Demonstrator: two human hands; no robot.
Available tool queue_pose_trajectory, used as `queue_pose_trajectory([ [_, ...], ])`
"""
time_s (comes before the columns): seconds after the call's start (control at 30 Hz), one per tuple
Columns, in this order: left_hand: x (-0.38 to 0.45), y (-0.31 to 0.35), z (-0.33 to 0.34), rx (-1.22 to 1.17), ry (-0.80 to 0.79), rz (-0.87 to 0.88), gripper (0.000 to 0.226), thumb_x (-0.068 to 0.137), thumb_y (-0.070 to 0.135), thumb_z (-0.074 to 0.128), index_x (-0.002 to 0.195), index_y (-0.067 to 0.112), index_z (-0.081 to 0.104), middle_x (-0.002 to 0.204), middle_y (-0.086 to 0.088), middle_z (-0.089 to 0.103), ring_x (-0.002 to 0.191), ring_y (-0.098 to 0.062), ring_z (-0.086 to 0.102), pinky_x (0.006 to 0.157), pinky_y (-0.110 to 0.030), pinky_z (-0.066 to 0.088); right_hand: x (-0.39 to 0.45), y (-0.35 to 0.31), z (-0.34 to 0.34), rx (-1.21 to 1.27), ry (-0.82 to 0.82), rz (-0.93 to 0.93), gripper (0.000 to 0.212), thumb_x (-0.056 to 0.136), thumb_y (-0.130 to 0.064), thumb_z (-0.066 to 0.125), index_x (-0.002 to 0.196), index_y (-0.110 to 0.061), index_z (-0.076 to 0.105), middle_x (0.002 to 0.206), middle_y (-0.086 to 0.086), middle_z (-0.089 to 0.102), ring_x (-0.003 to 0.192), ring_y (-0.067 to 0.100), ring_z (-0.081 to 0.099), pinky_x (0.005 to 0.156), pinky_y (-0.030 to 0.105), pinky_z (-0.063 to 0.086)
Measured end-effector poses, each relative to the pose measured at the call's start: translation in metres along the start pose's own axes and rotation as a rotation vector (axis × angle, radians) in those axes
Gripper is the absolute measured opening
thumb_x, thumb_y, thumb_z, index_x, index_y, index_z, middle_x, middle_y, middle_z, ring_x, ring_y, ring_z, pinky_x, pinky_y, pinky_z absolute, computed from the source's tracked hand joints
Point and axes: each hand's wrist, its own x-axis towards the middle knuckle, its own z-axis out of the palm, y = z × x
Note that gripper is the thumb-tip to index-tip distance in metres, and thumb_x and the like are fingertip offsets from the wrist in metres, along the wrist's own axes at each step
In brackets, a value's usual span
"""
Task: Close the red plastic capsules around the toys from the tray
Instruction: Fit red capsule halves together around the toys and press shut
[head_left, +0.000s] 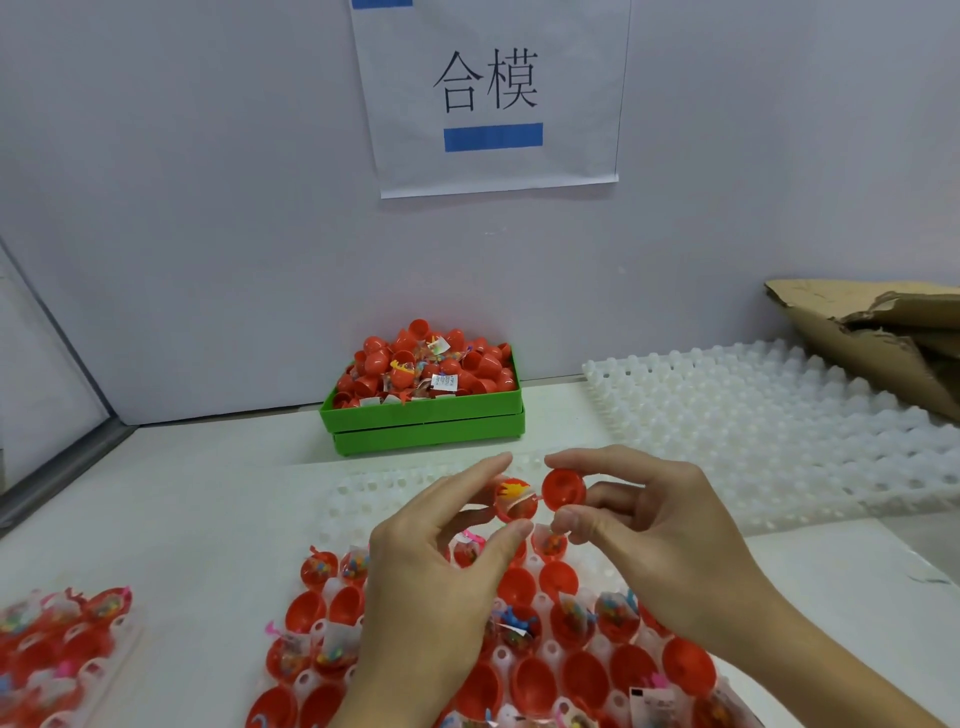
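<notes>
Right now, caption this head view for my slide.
Left hand holds a filled capsule half; right hand brings the cap beside it, above the tray.

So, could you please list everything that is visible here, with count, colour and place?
Filled red plastic capsule half: one, red, in left hand.
Empty red plastic capsule half: one, red, in right hand.
White plastic grid tray: one, white, under hands, holds many red halves.
Stacked white trays: several, white, right.
Green plastic bin: one, green, centre back, heaped with capsules.
Paper sign: one, white, wall.
Torn cardboard: brown, far right.
Left hand: pinches filled half.
Right hand: pinches empty half.
</notes>
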Motion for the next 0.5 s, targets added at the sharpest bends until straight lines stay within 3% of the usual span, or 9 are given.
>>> queue_pose_trajectory([
  [0.13, 0.0005, 0.0015, -0.0002, 0.071, 0.001, 0.094, 0.035, 0.074, 0.012, 0.082, 0.093, 0.039, 0.072, 0.094, 0.021, 0.071, 0.093, -0.004, 0.068, 0.075, -0.013, 0.053, 0.0005, 0.0023, 0.0015, -0.056, 0.005, -0.052, 0.043, 0.077, 0.007, 0.077, 0.105, -0.025, 0.075, 0.09, -0.001, 0.07, 0.072, 0.023, 0.074, 0.07, 0.027, 0.058],
  [0.27, 0.0007, 0.0009, 0.0018, 0.09, 0.016, 0.19, 0.035, 0.075, 0.001, 0.081, 0.088, 0.032, 0.073, 0.092, 0.016, 0.069, 0.091, -0.006, 0.069, 0.074, -0.015, 0.055, 0.0, 0.0034, 0.0024, -0.155, 0.003, -0.121, 0.046, 0.076, 0.003, 0.08, 0.107, -0.03, 0.074, 0.095, -0.006, 0.068, 0.072, 0.024, 0.072, 0.071, 0.039, 0.06],
  [0.5, -0.0006, -0.0017, 0.0016, 0.104, -0.019, 0.204, 0.025, 0.077, 0.006, 0.081, 0.088, 0.028, 0.076, 0.095, 0.016, 0.067, 0.095, -0.007, 0.068, 0.076, -0.015, 0.056, -0.0012, 0.001, 0.0031, -0.259, 0.007, -0.22, 0.04, 0.07, 0.002, 0.085, 0.101, -0.022, 0.076, 0.092, -0.008, 0.069, 0.073, 0.019, 0.071, 0.068, 0.031, 0.06],
])
